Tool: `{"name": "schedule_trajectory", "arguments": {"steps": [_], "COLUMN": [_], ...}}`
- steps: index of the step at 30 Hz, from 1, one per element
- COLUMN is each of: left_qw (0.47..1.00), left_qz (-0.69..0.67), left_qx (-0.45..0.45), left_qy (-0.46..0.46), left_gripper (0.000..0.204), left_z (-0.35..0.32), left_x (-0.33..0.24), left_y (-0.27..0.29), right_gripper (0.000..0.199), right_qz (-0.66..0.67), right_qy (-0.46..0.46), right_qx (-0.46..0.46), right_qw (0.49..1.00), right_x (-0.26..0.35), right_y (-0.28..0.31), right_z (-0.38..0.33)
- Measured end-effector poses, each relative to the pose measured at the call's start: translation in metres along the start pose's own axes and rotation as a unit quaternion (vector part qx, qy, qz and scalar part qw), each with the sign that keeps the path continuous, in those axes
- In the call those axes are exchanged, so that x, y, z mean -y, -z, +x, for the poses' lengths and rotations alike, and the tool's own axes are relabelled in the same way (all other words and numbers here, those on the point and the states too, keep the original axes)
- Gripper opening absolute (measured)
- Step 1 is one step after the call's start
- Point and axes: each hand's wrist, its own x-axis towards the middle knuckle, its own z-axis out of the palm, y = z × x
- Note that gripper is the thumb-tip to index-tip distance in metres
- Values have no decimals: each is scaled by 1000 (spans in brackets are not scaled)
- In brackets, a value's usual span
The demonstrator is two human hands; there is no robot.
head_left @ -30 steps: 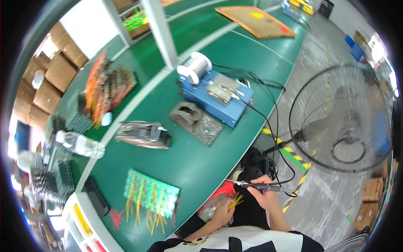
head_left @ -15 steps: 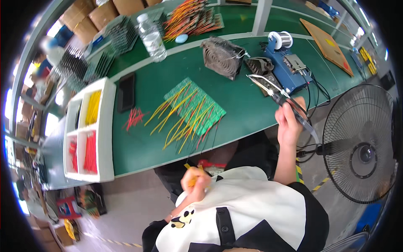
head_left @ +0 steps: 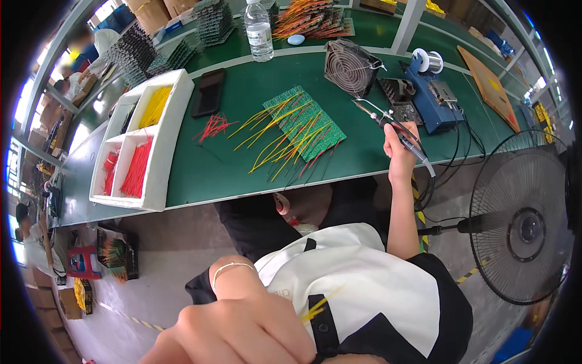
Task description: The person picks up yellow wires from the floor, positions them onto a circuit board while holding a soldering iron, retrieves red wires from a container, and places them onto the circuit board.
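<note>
The left hand (head_left: 242, 321) fills the lower edge, raised close to the camera in front of the white shirt front (head_left: 370, 279), its back turned upward and its fingers curled in; a few short yellow wires (head_left: 314, 312), slightly blurred, stick out past its side, gripped in the fist, though the fingertips are hidden. A thin bracelet (head_left: 233, 265) rings its wrist. Farther out, over the near edge of the green table (head_left: 242, 176), the right hand (head_left: 400, 151) is closed around the handle of a soldering iron (head_left: 414, 150), whose metal tip points up and to the left, clear of the tabletop. To the left of that tip lies a green circuit board (head_left: 312, 109), set at a slant on the table, with long yellow and red leads trailing off it toward the near edge. Left of the board are a loose pile of red wires (head_left: 213, 127) and a dark rectangular tray (head_left: 208, 94), then a white divided box (head_left: 177, 121) with yellow and red lengths in separate compartments. Beyond the iron sit a small square fan (head_left: 351, 70) and a blue machine (head_left: 427, 103) bearing a spool (head_left: 429, 61). At the back stands a clear bottle (head_left: 259, 36); a large round fan (head_left: 526, 225) stands off to the right.
</note>
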Motion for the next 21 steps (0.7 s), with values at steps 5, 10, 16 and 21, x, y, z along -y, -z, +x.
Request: {"name": "schedule_trajectory", "arguments": {"steps": [5, 10, 16, 21], "left_qw": [995, 983, 888, 809], "left_qz": [-72, 3, 192, 339], "left_qx": [5, -185, -348, -349], "left_qy": [66, 17, 230, 330], "left_gripper": [21, 20, 13, 6], "left_z": [4, -44, -113, -127], "left_x": [2, 22, 50, 63], "left_y": [-2, 23, 91, 112], "right_gripper": [18, 17, 20, 20], "right_qz": [30, 54, 19, 20], "right_qy": [6, -18, -17, -12], "right_qx": [12, 8, 31, 13], "right_qw": [999, 998, 999, 1000], "right_x": [-9, -19, -25, -22], "right_y": [2, 10, 8, 9], "right_z": [-1, -2, -3, -2]}}
